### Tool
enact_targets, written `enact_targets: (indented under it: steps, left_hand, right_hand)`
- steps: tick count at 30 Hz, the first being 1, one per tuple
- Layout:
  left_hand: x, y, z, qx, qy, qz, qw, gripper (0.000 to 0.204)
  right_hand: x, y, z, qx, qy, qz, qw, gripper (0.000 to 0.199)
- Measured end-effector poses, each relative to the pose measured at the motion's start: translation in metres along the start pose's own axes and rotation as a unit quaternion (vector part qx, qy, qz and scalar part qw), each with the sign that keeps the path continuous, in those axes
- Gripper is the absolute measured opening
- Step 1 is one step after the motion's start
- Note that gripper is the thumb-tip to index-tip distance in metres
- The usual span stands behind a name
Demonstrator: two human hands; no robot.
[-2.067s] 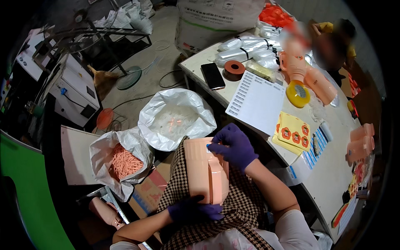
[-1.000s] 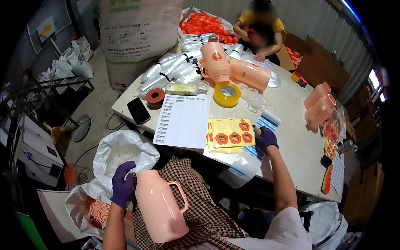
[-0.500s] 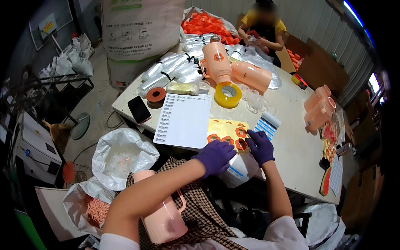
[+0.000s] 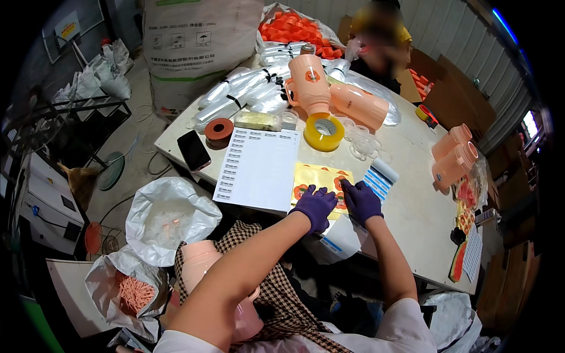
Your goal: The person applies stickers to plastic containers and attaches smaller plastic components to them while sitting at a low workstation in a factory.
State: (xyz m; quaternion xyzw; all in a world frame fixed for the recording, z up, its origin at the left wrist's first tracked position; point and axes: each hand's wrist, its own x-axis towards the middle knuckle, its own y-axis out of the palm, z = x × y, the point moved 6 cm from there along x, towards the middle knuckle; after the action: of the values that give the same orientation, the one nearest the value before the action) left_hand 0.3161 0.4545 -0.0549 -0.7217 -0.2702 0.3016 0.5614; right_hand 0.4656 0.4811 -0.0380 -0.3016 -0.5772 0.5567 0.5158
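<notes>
A yellow sheet of red flower-shaped stickers (image 4: 303, 175) lies at the table's near edge. My left hand (image 4: 314, 209), in a purple glove, rests on its lower part with the fingers spread. My right hand (image 4: 362, 202), also gloved in purple, has its fingertips drawn together at the sheet's right side, over a flower sticker. Whatever lies between those fingertips is hidden. A pink jug with a handle (image 4: 199, 263) lies across my lap, partly covered by my left forearm. Beside my right hand is a roll of blue-and-white labels (image 4: 378, 179).
Left of the stickers lies a white label sheet (image 4: 259, 170), with a black phone (image 4: 193, 150) beyond. Yellow tape (image 4: 323, 132) and pink jugs (image 4: 309, 82) stand farther back. More jugs (image 4: 454, 165) are at right. A white bag (image 4: 170, 217) stands at left. Across the table sits another person.
My left hand has moved slightly right, its fingers now spread on the sticker sheet. My right hand has shifted a little left, onto the sheet's flower stickers. The view has tilted slightly.
</notes>
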Motion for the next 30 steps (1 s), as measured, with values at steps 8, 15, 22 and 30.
enact_targets:
  steps: [8, 15, 22, 30]
  left_hand:
    - [-0.006, 0.002, 0.006, -0.009, -0.013, -0.001, 1.0, 0.069]
    - [-0.001, 0.004, 0.003, -0.006, -0.028, 0.038, 0.999, 0.072]
    - [0.018, 0.004, -0.011, -0.029, 0.019, -0.026, 0.999, 0.079]
    - [-0.102, -0.101, 0.077, -0.186, 0.0, -0.276, 0.943, 0.05]
  right_hand:
    - [-0.006, -0.023, -0.001, 0.052, 0.018, 0.077, 0.995, 0.032]
    - [-0.008, 0.0, -0.006, -0.007, 0.01, 0.046, 0.999, 0.032]
    - [0.023, 0.026, -0.141, 0.182, 0.207, 0.046, 0.96, 0.04]
    - [-0.053, -0.098, 0.11, 0.364, -0.065, -0.265, 0.891, 0.03]
